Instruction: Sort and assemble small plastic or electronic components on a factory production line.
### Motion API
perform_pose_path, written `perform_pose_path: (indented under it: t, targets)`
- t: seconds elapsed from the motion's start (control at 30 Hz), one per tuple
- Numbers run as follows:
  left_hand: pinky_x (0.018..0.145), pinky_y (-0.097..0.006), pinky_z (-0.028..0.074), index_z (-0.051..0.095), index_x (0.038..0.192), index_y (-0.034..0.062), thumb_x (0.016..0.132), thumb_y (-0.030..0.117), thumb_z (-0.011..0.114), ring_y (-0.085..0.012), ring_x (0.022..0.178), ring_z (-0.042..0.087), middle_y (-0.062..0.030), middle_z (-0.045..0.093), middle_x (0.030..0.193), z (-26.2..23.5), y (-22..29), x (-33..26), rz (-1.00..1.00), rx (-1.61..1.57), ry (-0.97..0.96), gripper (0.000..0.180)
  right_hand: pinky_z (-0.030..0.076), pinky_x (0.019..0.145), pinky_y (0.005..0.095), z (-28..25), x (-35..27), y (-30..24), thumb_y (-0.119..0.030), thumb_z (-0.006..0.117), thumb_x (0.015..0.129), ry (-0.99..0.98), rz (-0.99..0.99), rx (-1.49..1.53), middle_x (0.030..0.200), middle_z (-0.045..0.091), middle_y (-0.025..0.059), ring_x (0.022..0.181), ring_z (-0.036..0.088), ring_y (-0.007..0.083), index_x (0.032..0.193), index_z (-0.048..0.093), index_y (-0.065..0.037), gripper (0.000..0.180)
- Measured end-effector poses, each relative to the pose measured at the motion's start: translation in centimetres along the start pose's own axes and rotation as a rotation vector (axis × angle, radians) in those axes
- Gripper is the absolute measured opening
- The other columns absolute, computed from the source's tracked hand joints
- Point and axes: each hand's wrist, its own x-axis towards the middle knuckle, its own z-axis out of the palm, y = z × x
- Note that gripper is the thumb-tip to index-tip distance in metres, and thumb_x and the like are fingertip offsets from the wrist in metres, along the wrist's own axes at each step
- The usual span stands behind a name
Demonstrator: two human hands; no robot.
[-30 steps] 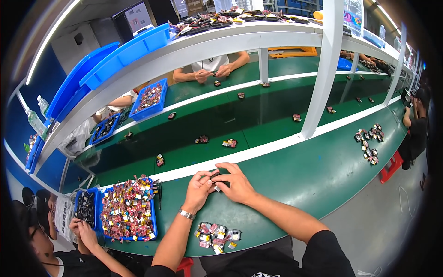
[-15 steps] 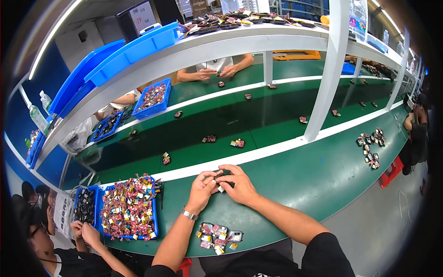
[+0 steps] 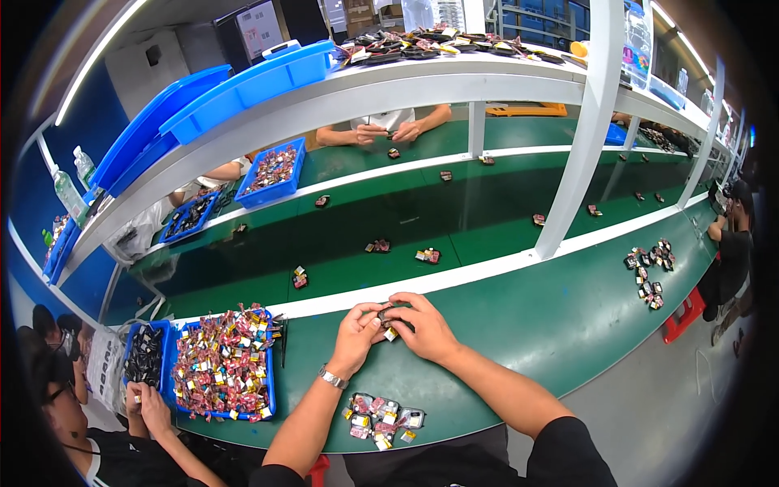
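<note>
My left hand (image 3: 355, 337) and my right hand (image 3: 426, 329) meet over the green bench, near its white far rail. Between their fingertips they pinch a small black plastic casing (image 3: 386, 318) with a white-and-yellow part (image 3: 390, 334) at its lower side. The fingers cover most of it, so its inside cannot be made out. Close to my left forearm lies a cluster of similar assemblies (image 3: 381, 418), some grey-black casings with pink, white and yellow parts. A metal-banded watch (image 3: 332, 377) is on my left wrist.
To the left, a blue tray (image 3: 272, 381) overflows with pink, white and yellow parts, beside a tray of black pieces (image 3: 146, 355) where a co-worker's hands (image 3: 148, 406) work. Beyond the rail (image 3: 454, 280), assemblies dot a green conveyor surface (image 3: 349, 235). A white post (image 3: 576, 146) rises ahead.
The view has shifted slightly, so the shelf and conveyor items sit a little lower and further right. Both my hands keep their hold on the casing, with only small finger movement.
</note>
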Motion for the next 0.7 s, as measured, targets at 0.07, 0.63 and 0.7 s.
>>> perform_pose_path:
  t: [0.07, 0.63, 0.7]
  targets:
    - [0.085, -0.028, 0.055, 0.048, 0.121, 0.0046, 0.099, 0.004, 0.048, -0.0164, 0.104, 0.063, -0.0109, 0.060, 0.123, 0.01, 0.13, 0.05, -0.003, -0.004, -0.017, 0.023, 0.050, 0.090, 0.0370, -0.20, 0.31, -0.03, -0.003, 0.068, 0.079, 0.049, -0.034, -0.026, 0.116, 0.059, 0.0097, 0.107, 0.059, 0.0291, 0.099, 0.067, -0.007, 0.021]
    - [0.078, -0.027, 0.057, 0.051, 0.119, 0.0004, 0.096, 0.006, 0.056, -0.0134, 0.096, 0.064, -0.0084, 0.064, 0.110, 0.59, 0.20, 0.07, -0.003, 0.027, 0.037, 0.024, 0.056, 0.071, 0.0331, -0.36, 0.69, -0.07, 0.001, 0.068, 0.078, 0.076, -0.167, -0.130, 0.100, 0.061, 0.0096, 0.084, 0.065, 0.0249, 0.096, 0.063, -0.003, 0.019]
    - [0.076, -0.026, 0.057, 0.052, 0.117, 0.0004, 0.095, 0.006, 0.057, -0.0124, 0.094, 0.064, -0.0079, 0.064, 0.109, 0.48, 0.16, -0.15, 0.000, 0.055, 0.065, 0.023, 0.056, 0.069, 0.0317, -0.15, 0.55, -0.61, 0.001, 0.068, 0.079, 0.059, -0.070, 0.005, 0.100, 0.061, 0.0101, 0.083, 0.066, 0.0231, 0.096, 0.063, -0.002, 0.018]
